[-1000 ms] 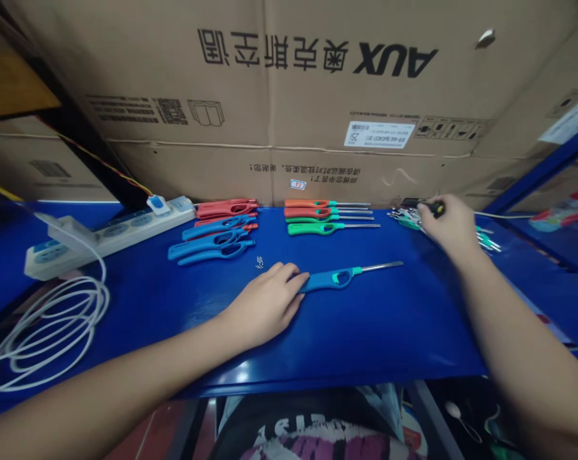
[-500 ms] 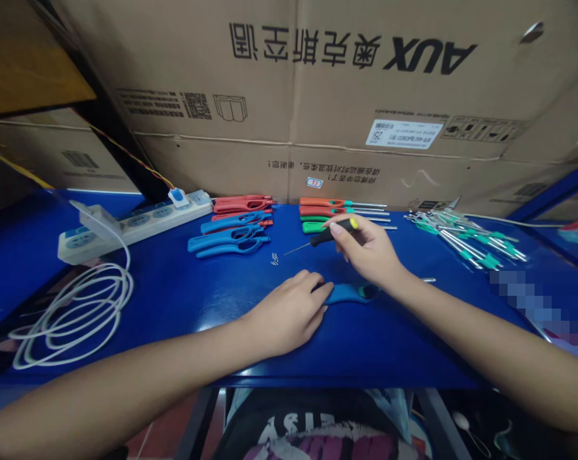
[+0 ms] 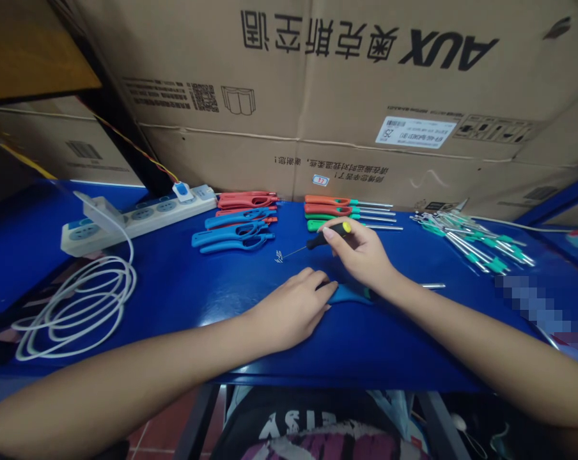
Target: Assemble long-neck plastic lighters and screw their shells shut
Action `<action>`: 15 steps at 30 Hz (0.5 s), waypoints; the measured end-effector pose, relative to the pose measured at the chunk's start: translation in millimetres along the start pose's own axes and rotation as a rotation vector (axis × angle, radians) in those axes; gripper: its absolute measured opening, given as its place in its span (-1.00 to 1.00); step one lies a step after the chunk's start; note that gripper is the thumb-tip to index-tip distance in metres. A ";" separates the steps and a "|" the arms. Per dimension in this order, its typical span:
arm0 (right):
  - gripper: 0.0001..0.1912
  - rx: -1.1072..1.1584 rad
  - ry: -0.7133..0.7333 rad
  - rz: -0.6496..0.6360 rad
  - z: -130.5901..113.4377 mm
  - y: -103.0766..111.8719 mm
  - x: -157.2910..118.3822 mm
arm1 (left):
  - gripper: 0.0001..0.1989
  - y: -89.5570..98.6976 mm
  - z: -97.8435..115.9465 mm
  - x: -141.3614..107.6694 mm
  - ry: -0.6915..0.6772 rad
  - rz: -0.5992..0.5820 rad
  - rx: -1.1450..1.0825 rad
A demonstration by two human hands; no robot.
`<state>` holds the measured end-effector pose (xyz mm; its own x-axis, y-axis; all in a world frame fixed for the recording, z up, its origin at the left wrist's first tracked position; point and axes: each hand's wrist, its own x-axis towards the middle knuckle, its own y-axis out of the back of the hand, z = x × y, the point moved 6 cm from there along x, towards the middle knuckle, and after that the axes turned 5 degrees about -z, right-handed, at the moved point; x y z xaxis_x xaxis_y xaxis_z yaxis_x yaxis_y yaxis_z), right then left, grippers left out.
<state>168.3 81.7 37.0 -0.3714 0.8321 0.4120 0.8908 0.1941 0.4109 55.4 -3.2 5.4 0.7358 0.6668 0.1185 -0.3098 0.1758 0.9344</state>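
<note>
My right hand (image 3: 366, 254) grips a black screwdriver (image 3: 318, 241) with a yellow end cap. Its thin shaft points left, and the tip is at a small heap of tiny silvery pieces (image 3: 279, 256), probably screws; contact cannot be made out. My left hand (image 3: 291, 310) is closed around a blue long-nosed lighter (image 3: 349, 294) lying on the blue table. The right wrist hides part of this lighter, and a metal tube (image 3: 433, 285) shows beyond the wrist. Behind the hands lie several red, green and orange lighters (image 3: 328, 209) with metal tubes.
Blue lighter casings (image 3: 231, 237) and red ones (image 3: 245, 201) lie at the back left. Metal tubes with green parts (image 3: 478, 243) are piled at the right. A power strip (image 3: 142, 220) and a coiled white cable (image 3: 75, 313) occupy the left. A cardboard wall (image 3: 270, 147) rises behind.
The screwdriver tip has moved slightly left to the tiny silvery pieces. My left hand stays on the blue lighter. The whole view has shifted a little.
</note>
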 end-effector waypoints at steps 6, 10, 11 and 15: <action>-0.69 0.001 0.014 -0.014 0.8 -1.1 -0.8 | -0.67 0.4 -1.4 0.4 -0.006 0.016 -0.017; -0.68 -0.007 0.017 -0.015 -1.3 0.5 -0.9 | -0.66 0.4 -1.7 0.8 -0.012 0.016 -0.014; -0.68 -0.014 0.018 -0.016 -1.8 0.6 -1.1 | -0.66 0.4 -1.8 0.9 -0.010 0.012 -0.010; -0.69 -0.037 0.034 0.011 -5.1 2.6 -1.7 | -0.64 -0.1 -2.0 1.0 -0.003 -0.008 0.008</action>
<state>169.9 78.1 41.5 -0.3704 0.8160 0.4438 0.8849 0.1647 0.4358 55.0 -1.1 4.7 0.7399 0.6634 0.1115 -0.2985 0.1753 0.9382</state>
